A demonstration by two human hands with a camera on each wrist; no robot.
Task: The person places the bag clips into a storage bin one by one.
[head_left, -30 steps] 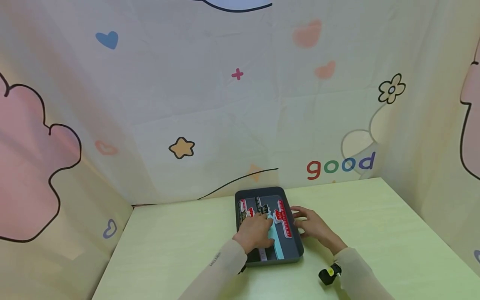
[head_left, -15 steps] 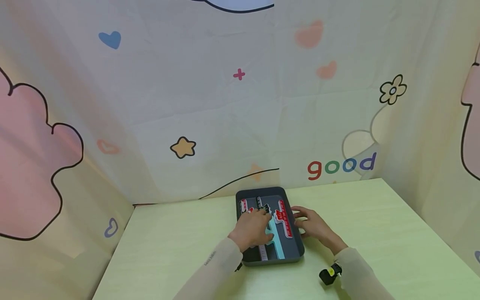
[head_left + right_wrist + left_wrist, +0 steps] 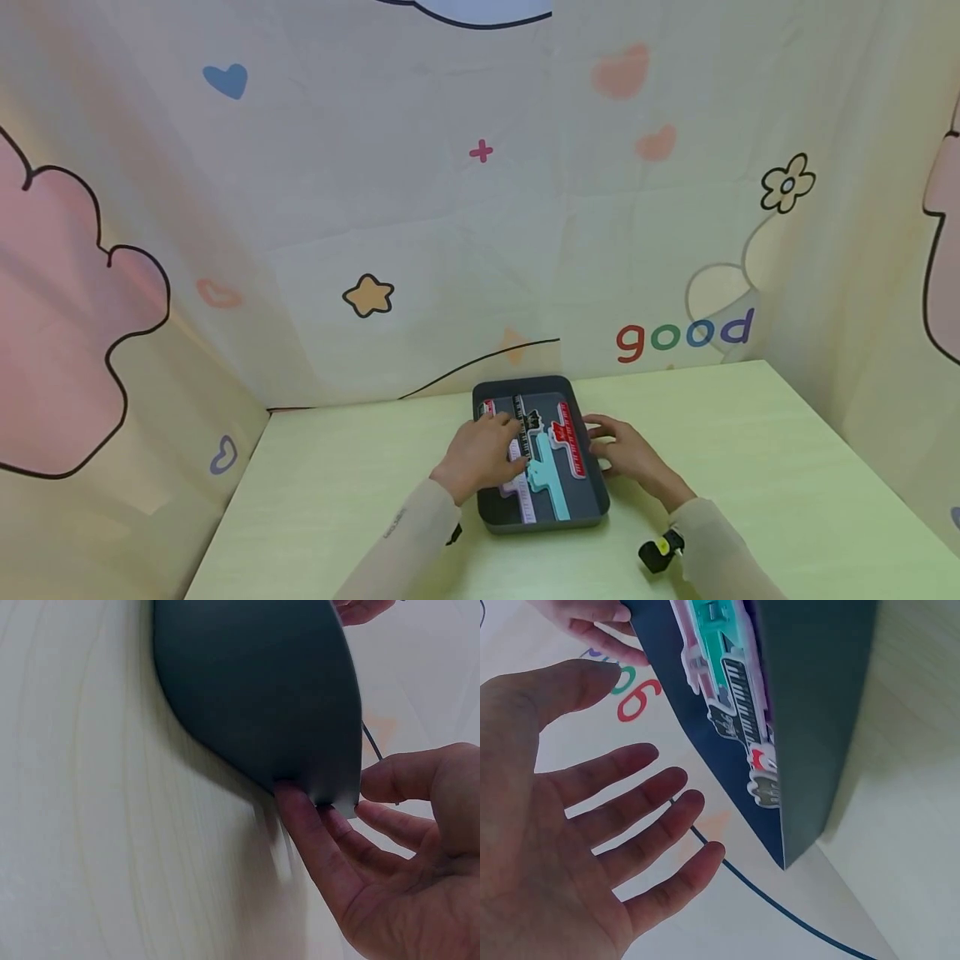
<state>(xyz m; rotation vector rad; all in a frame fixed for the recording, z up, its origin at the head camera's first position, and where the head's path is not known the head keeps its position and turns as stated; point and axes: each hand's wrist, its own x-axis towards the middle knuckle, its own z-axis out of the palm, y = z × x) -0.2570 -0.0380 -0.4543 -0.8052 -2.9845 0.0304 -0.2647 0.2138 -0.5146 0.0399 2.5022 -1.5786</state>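
A dark grey tray [image 3: 551, 527] on the table holds several flat, ruler-like clips. A turquoise clip [image 3: 555, 487] lies near the middle, with a red clip [image 3: 572, 446] to its right. Left of it lie a black one [image 3: 534, 422] and a lilac one [image 3: 527, 505]. My left hand [image 3: 483, 450] hovers over the tray's left side, covering part of the clips there. In the left wrist view its spread fingers [image 3: 637, 832] hold nothing. Outside the tray's right wall is my right hand [image 3: 630, 454]; its fingertips [image 3: 289, 791] touch the wall.
A pale wooden table [image 3: 360, 492] surrounds the tray. Behind it hangs a printed curtain [image 3: 420, 208] with hearts, a star and the word "good". A small black device [image 3: 660, 552] sits by the right sleeve.
My left hand has shifted leftward from the middle of the tray, uncovering the turquoise clip and more of the lilac and black ones. My right hand stays at the tray wall.
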